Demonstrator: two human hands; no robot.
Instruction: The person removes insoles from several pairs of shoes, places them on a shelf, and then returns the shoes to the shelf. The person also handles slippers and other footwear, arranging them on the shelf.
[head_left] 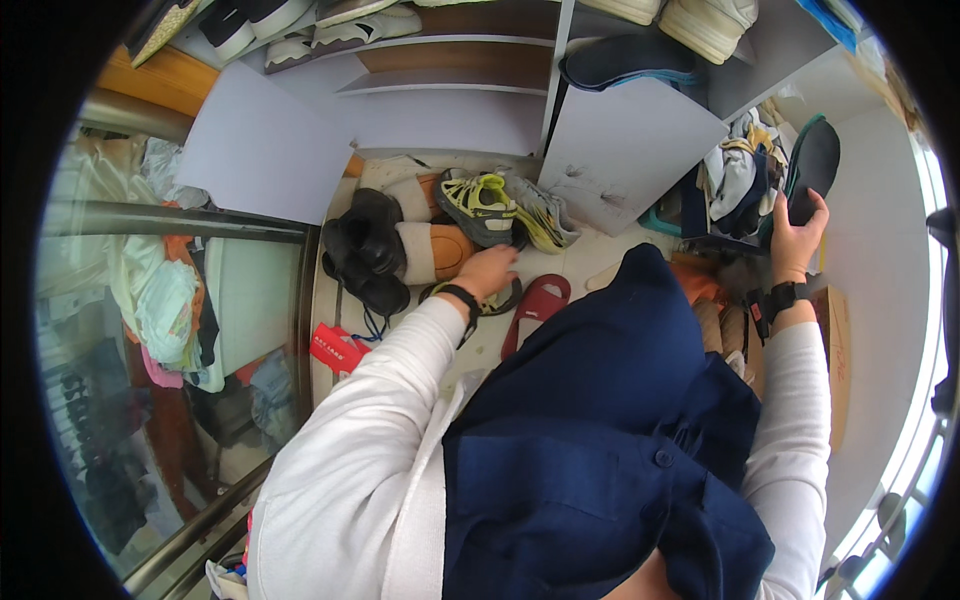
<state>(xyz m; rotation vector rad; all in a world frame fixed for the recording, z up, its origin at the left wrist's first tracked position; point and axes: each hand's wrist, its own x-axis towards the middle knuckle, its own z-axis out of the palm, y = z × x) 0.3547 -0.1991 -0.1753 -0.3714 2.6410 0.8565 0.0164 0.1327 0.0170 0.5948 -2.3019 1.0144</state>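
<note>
My right hand [797, 235] is raised at the right, its thumb and fingers closed around the lower end of a dark insole [817, 155] with a teal edge. The insole stands nearly upright beside a bin of crumpled cloths. Low over the floor, my left hand [487, 272] is just below a grey and yellow-green sneaker [480, 208]; its fingertips are partly hidden, so what they grip is unclear. Under that hand lies a dark shoe with yellow trim [503, 300]. The other grey and yellow sneaker [540, 212] leans next to the first.
Black shoes [372, 240] and tan fleece-lined slippers [437, 250] crowd the left floor, near a red tag [338, 348]. A red slipper [537, 305] lies by my knee. Cabinet doors [625, 150] hang open; another insole [632, 60] rests above. Glass panels [180, 330] line the left.
</note>
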